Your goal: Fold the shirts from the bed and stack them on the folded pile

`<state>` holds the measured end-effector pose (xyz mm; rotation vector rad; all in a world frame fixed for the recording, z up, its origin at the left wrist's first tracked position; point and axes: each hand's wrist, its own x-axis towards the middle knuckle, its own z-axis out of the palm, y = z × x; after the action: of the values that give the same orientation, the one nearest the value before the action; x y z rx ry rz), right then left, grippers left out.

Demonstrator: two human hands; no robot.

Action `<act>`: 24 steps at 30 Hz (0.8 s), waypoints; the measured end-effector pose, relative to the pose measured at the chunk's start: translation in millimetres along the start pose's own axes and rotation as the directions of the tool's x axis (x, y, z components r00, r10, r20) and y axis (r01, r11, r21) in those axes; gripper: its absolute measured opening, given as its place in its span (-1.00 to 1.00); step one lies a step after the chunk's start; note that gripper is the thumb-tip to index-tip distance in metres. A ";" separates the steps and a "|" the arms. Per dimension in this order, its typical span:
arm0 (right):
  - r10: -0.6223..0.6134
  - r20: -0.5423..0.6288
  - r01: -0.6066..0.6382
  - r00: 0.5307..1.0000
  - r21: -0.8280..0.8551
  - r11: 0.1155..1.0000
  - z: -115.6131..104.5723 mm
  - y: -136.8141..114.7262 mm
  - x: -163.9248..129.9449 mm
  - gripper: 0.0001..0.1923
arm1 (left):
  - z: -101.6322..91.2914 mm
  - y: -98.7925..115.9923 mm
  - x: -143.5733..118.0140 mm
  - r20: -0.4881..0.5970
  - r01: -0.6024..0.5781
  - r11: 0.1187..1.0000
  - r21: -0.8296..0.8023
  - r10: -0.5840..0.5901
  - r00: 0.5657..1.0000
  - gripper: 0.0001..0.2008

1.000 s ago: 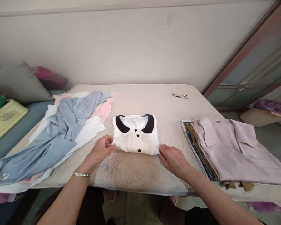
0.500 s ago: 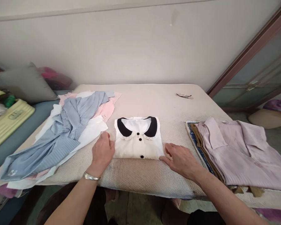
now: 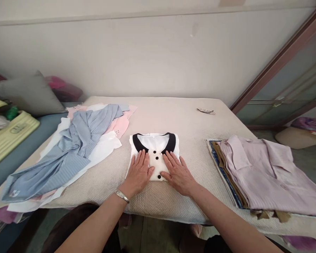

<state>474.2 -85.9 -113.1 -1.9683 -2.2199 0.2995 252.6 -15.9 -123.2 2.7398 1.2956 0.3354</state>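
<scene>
White, the folded blouse is lying on the padded table under left hand and right hand, both resting flat and outstretched, neither nearer; its buttons are running away from the wrists. Blue shirt is sprawling leftward, lilac shirt is flanking rightward, glasses are lying beyond.

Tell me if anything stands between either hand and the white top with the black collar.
Nothing visible does: the left hand and the right hand both lie palm down on the front of the white top, reaching its black collar.
</scene>
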 end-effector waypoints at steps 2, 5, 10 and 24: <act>0.027 -0.012 -0.027 1.000 0.009 1.000 -11.3 -1.1 1.0 -0.27 | -6.6 0.6 1.6 -0.012 0.005 1.000 -0.011 -0.005 1.000 -0.38; 0.036 -0.128 -0.037 0.991 -0.011 0.999 -20.9 -8.6 2.3 -0.30 | -11.3 2.9 4.0 -0.045 -0.027 0.999 -0.019 0.026 0.999 -0.39; -0.119 -0.082 0.118 0.990 -0.019 0.993 -5.0 -23.5 4.3 -0.16 | -3.6 2.1 8.3 0.026 -0.081 0.996 -0.026 0.082 0.996 -0.39; -0.049 -0.136 0.062 0.990 0.093 0.994 -19.5 -5.5 14.6 -0.35 | -35.3 -40.4 28.3 -0.085 0.441 0.823 -0.357 -0.499 0.862 -0.71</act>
<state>472.0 -71.2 -93.1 -1.8176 -2.1306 0.2557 231.3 31.2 -91.6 2.0639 1.7259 0.6827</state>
